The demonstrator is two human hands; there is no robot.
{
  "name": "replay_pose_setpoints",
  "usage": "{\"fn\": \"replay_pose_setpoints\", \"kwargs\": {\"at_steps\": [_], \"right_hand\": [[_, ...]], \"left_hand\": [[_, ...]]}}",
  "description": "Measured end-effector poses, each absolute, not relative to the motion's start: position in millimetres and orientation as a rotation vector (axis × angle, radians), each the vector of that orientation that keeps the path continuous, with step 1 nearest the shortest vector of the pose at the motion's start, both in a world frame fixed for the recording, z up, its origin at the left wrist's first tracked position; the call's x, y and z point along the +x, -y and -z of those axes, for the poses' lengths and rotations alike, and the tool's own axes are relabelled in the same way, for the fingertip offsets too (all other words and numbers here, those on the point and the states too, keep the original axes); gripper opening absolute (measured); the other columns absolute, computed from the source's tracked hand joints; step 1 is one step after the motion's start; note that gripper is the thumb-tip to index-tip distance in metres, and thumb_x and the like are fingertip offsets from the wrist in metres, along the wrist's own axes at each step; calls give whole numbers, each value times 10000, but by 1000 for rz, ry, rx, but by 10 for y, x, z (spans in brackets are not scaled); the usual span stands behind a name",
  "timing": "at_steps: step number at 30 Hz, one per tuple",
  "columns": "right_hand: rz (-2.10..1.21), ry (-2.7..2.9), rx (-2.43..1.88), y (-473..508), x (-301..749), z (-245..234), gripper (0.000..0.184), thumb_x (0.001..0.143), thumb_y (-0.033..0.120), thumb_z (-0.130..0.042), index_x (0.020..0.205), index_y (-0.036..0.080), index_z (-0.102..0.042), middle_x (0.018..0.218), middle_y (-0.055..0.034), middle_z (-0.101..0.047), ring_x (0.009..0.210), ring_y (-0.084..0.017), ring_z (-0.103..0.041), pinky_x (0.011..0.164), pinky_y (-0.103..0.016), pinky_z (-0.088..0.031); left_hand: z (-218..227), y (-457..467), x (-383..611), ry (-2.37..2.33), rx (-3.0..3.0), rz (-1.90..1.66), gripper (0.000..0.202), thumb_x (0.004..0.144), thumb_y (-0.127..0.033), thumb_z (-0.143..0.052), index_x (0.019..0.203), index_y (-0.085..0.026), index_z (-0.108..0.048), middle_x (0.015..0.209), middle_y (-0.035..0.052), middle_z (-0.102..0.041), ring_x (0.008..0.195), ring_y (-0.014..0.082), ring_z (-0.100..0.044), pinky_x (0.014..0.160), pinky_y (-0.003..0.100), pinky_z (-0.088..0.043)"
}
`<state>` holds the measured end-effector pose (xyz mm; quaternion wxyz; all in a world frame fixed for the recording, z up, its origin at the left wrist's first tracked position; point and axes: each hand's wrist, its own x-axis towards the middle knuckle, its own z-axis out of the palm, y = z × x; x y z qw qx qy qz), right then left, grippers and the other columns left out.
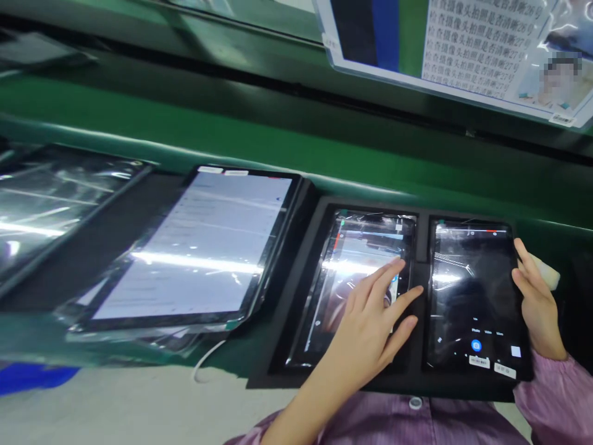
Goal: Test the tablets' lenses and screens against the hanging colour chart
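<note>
My left hand (368, 315) reaches over a tablet (319, 296) whose screen shows a camera picture. Its fingers are spread, with a fingertip at the screen's right side; nothing is held. To the right lies a second tablet (472, 284), its camera screen mostly dark with a blue round button. My right hand (540, 300) has its fingers bent against that tablet's right edge. Behind these fingers shows a cream-coloured block (544, 272); whether the hand touches it I cannot tell. Both tablets sit in a black tray (421, 334) with recesses.
A larger tablet (199, 247) with a bright white screen lies to the left, over clear film. Further left is another film-covered tablet (55, 204). A white cable (208, 358) hangs at the green bench's front. A printed sheet (477, 49) hangs above the bench.
</note>
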<state>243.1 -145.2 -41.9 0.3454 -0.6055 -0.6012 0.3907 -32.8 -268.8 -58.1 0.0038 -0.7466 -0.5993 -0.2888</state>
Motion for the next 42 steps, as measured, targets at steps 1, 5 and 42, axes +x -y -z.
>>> {"fn": "replay_pose_setpoints", "kwargs": {"at_steps": [1,5,42], "right_hand": [[-1008,1570,-1580,1467,2432,421,587,1013,561,-544,1568,409,-424,1641,60,-392,1543,-266,-301,1294,-516,-206],[-857,1898,-1518,1577,2461,318,780,996,561,-591,1649,412,-190,1743,36,-86,1592,-300,-119,1286,-560,-178],[-724,2490,-1513,1789,1120,36,472,966,569,-513,1354,321,-617,1094,-61,-746,882,-283,-744,720,-440,-620]], "left_hand": [[589,2710,-388,1901,-2311,908,309,1041,-210,-449,1284,-216,-641,1500,166,-453,1374,337,-440,1040,491,-476],[667,2853,-677,1991,-2175,911,314,1021,-175,-470,1260,-228,-668,1490,151,-500,1355,338,-488,1070,492,-444],[875,2990,-1196,2379,-1946,1220,343,1047,-153,-400,1301,-230,-618,1476,125,-517,1355,289,-497,1117,496,-475]]}}
